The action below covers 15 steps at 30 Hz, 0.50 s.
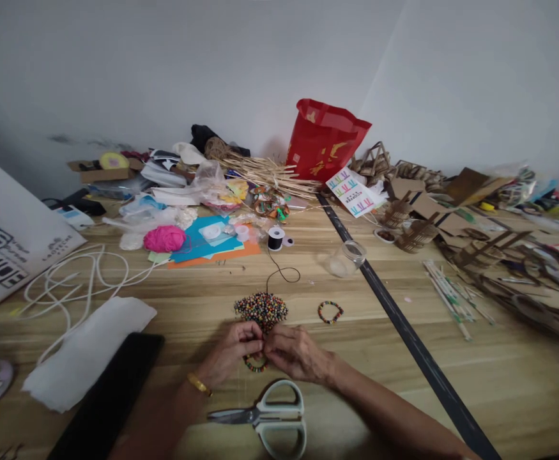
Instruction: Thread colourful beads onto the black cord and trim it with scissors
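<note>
My left hand (241,342) and my right hand (294,350) meet fingertip to fingertip, both pinched closed. From between them hangs a loop of colourful beads, a beaded bracelet (256,366); the spot where the fingers grip it is hidden. Just beyond the fingers spreads a pile of small multicoloured beads (260,308). A black cord (279,273) runs from a spool (275,239) down to the pile. To the right lies a second beaded bracelet (330,312), closed in a ring. Scissors (274,416) with pale handles lie below my hands, their blades pointing left.
A black phone-like slab (111,390) and a white sheet (92,348) lie left. A clear jar (349,259) stands right of the spool. Pink yarn (165,239), coloured paper (202,237) and a red bag (324,140) are behind. Small woven baskets (416,235) and thin sticks (446,297) occupy the right.
</note>
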### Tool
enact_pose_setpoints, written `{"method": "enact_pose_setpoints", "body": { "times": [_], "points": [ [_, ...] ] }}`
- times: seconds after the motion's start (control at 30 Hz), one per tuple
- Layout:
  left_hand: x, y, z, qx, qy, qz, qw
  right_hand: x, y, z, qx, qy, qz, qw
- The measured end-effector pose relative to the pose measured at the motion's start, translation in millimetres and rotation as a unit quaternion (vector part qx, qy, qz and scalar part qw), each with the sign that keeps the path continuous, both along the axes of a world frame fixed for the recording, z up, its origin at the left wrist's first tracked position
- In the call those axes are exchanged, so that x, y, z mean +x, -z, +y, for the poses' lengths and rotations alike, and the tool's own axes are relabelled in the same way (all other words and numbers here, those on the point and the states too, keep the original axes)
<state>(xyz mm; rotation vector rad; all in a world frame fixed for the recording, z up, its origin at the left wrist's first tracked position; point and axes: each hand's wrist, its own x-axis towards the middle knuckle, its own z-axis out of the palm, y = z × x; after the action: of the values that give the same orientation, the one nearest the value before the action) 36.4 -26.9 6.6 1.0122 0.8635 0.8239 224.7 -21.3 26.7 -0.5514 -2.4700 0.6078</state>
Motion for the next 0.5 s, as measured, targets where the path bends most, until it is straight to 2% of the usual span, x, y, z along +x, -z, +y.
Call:
{"method": "enact_pose_setpoints", "body": {
  "times": [0.17,0.3,0.4,0.5],
  "points": [
    [0.2,2.5,0.4,0.008,-0.006,-0.001,1.0,-0.2,-1.5,0.4,-0.009,-0.002,0.009,1.0],
    [-1.8,0.8,1.0,0.019,0.0,0.015,1.0,0.8,-0.8,2.1,-0.05,0.01,0.038,0.998],
    [-3.8,-2.8,1.5,0.047,0.007,0.046,0.998,1.5,1.2,3.5,-0.115,0.057,0.062,0.99],
    [-4.0,-4.9,1.3,0.092,0.001,0.096,0.991,0.7,6.0,4.1,-0.224,0.096,0.052,0.968]
  ]
}}
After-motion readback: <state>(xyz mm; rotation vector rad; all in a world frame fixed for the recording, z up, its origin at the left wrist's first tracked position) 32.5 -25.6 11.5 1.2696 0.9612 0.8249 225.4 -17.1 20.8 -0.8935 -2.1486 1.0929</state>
